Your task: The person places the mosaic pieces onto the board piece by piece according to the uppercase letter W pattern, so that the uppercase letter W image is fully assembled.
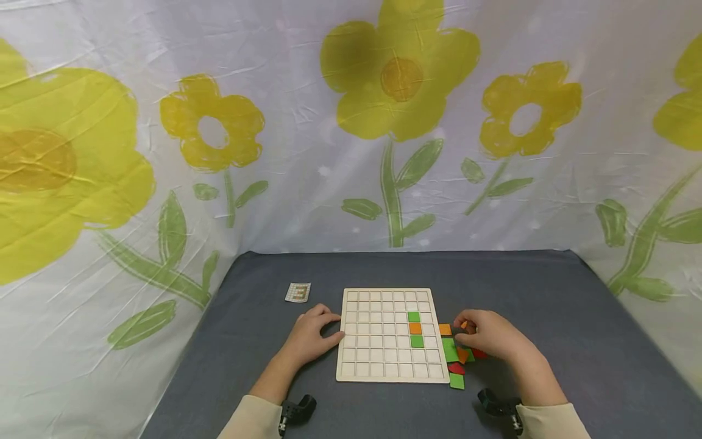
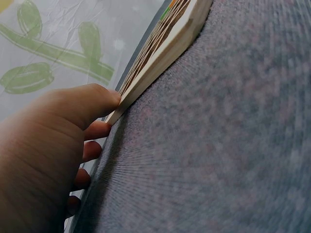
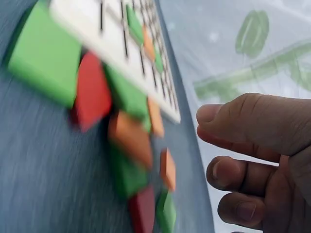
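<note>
A wooden grid board [image 1: 384,370] lies on the dark cloth. Green [image 1: 414,317], orange [image 1: 415,328] and green [image 1: 417,341] square tiles sit in one column on its right side. My left hand [image 1: 311,335] touches the board's left edge, thumb [image 2: 99,102] at the rim and fingers beside it. Over the loose tiles at the board's right edge is my right hand [image 1: 490,332]. Its thumb and index finger are apart in the head view, with an orange tile [image 3: 167,170] lying below. No tile shows in its fingers.
Loose green [image 1: 450,349], red [image 1: 456,368] and orange [image 1: 445,329] tiles lie along the board's right side, some overlapping. A small card [image 1: 298,292] with a grid pattern lies beyond my left hand. A flowered curtain [image 1: 307,201] borders the table's back.
</note>
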Demonstrator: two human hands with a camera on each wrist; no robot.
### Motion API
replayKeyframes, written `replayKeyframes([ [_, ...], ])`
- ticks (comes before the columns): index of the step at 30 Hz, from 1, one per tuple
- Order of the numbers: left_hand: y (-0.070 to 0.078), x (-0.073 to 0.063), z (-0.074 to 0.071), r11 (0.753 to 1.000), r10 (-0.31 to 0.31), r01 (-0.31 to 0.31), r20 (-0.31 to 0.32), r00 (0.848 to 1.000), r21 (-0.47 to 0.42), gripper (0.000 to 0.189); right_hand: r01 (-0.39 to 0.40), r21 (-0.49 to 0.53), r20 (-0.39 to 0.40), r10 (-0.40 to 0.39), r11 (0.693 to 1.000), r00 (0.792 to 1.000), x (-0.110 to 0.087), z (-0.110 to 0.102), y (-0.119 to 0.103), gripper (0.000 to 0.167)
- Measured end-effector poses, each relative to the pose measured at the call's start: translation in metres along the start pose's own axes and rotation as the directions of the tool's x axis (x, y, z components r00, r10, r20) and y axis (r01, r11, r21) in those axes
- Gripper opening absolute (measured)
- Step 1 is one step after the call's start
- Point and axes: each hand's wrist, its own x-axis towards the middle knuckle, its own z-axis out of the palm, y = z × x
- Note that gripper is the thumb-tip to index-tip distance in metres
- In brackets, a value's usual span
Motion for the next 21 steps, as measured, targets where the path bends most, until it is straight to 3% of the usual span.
replayKeyframes([
  [12, 0.002, 0.001, -0.001, 1.0, -0.018, 0.018, 0.008, 1.0, -0.003, 0.034, -0.019, -0.09, 0.047, 0.023, 0.996, 0.999, -0.024, -0.002, 0.04, 0.023],
  [21, 0.003, 0.001, -0.002, 1.0, -0.023, 0.023, 0.018, 1.0, -0.013, 0.035, -0.045, -0.184, -0.031, 0.04, 0.982, 0.999, -0.026, 0.01, 0.04, 0.016],
])
